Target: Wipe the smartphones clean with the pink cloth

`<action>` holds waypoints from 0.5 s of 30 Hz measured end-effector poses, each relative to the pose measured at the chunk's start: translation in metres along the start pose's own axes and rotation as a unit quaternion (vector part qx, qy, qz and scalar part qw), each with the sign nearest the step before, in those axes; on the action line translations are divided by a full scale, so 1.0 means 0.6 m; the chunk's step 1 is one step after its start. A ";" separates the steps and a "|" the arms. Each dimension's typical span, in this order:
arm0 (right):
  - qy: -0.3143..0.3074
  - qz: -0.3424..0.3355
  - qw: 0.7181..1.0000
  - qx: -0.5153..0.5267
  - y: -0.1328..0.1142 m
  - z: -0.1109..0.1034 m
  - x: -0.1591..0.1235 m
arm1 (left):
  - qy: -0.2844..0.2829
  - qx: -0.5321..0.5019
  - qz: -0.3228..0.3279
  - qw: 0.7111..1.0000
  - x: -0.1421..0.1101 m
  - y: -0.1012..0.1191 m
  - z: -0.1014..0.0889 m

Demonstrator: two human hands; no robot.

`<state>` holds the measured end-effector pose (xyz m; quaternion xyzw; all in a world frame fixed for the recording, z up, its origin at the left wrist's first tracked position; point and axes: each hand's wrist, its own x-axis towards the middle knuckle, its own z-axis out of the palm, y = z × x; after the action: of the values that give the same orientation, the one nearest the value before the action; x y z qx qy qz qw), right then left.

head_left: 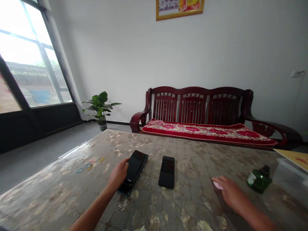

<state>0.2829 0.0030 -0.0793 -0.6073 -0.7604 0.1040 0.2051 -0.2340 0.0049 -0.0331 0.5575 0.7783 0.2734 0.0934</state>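
Observation:
My left hand (118, 173) is closed on the left edge of a black smartphone (136, 165), its thumb against the side. This phone lies at a slant over another dark, flat device (126, 190), mostly hidden beneath it. To the right, a second black smartphone (166, 171) lies face up on the table by itself, its screen dark. My right hand (228, 191) is low over the table on the right, fingers closed around a small pale pink piece (218, 185). Most of that piece is covered by the fingers, so its kind is unclear.
The table's patterned cover (192, 205) carries several coloured bands (88, 166) at left. A green bottle with a black cap (260, 179) and a clear plastic box (290, 179) stand at right. Beyond are a red wooden bench (192, 106) and a potted plant (101, 107).

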 end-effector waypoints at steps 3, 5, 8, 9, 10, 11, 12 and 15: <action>0.032 0.022 0.991 0.129 -0.037 0.012 0.019 | -0.027 0.024 0.006 0.999 -0.003 0.000 -0.001; 0.032 0.070 0.972 0.220 -0.055 0.022 0.033 | -0.040 0.041 0.004 0.998 -0.005 0.001 -0.003; -0.006 0.139 0.928 0.347 -0.072 0.030 0.048 | -0.053 0.061 0.006 0.997 -0.009 0.006 -0.004; -0.013 0.154 0.913 0.379 -0.077 0.031 0.051 | -0.055 0.067 0.009 0.996 -0.011 0.007 -0.005; -0.015 0.162 0.901 0.402 -0.081 0.030 0.053 | -0.056 0.072 0.012 0.996 -0.012 0.009 -0.004; -0.013 0.166 0.893 0.419 -0.086 0.028 0.055 | -0.055 0.077 0.015 0.995 -0.014 0.010 -0.004; -0.009 0.162 0.888 0.430 -0.090 0.026 0.055 | -0.054 0.082 0.017 0.995 -0.015 0.012 -0.004; 0.020 0.127 0.894 0.428 -0.099 0.025 0.052 | -0.051 0.095 0.023 0.994 -0.017 0.022 -0.004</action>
<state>0.2184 0.0203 -0.0628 -0.5541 -0.5543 0.4329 0.4453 -0.2206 -0.0024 -0.0256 0.5952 0.7818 0.1710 0.0731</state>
